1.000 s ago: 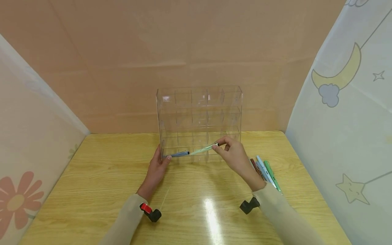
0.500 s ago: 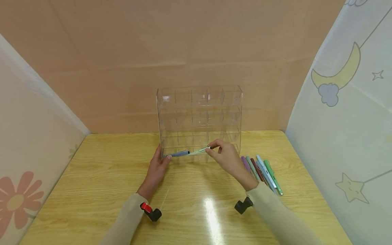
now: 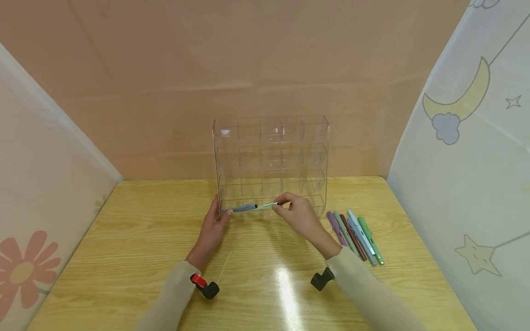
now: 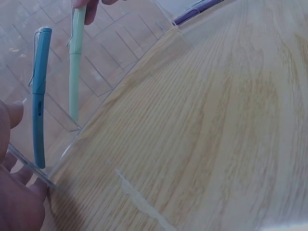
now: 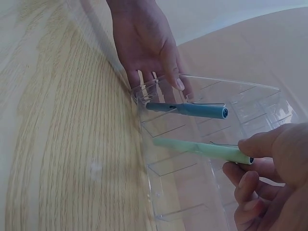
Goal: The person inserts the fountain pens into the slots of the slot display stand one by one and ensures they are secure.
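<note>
A clear plastic rack (image 3: 216,161) with rows of compartments stands upright on the table. My left hand (image 3: 213,232) grips its lower left side, the thumb at the front edge and the fingers seen through the clear wall. One blue pen (image 5: 202,110) leans in the leftmost bottom compartment, cap end outward. Beside it, my right hand (image 3: 301,217) pinches the cap end of a light green pen (image 5: 197,148) between thumb and fingers. That pen's other end is inside the second bottom compartment, as the left wrist view (image 4: 73,91) also shows for the pen.
Right of the rack, several pens lie side by side, among them a purple pen (image 3: 336,228), a dark red pen (image 3: 353,236) and a green pen (image 3: 371,240). A peach-coloured backdrop (image 3: 265,59) rises behind the wooden table (image 3: 145,239).
My right hand has moved left and slightly down, bringing the light green pen deeper into the bottom row. The purple pen has come into view. My left hand stays on the rack.
</note>
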Demonstrator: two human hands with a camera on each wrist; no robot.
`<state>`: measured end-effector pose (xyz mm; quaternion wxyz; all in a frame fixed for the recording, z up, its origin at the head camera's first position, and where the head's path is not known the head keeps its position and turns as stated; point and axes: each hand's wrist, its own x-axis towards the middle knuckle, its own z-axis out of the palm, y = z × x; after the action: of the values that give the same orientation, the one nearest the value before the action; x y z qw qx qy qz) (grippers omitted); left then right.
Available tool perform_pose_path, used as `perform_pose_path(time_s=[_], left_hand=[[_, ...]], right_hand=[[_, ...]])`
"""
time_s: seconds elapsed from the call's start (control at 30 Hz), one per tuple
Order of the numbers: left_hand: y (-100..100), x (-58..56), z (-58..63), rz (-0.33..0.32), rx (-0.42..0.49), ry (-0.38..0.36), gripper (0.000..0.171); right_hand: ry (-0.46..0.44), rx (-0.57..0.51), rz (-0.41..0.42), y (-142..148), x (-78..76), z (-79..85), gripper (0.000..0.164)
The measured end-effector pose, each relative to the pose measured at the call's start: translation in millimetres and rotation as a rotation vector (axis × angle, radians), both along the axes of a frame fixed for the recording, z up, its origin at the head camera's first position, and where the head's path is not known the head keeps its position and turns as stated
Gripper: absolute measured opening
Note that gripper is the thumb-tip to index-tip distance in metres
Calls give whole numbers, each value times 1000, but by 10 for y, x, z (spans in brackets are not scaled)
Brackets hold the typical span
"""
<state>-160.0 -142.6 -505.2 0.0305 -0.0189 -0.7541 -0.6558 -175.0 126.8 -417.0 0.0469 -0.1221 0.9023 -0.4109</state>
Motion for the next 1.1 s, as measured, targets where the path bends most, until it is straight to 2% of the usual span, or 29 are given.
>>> perform_pose_path(time_s=[0.3, 0.8, 1.1], left_hand=[[11, 5, -5, -8, 19, 11, 76], [1, 5, -17, -7, 11, 31, 76], [-19, -16, -30, -7, -1, 22, 76]], right_hand=[[43, -3, 11, -31, -11, -37, 22], [18, -26, 3, -18, -19, -64, 23], [24, -30, 7, -11, -14, -102, 34]])
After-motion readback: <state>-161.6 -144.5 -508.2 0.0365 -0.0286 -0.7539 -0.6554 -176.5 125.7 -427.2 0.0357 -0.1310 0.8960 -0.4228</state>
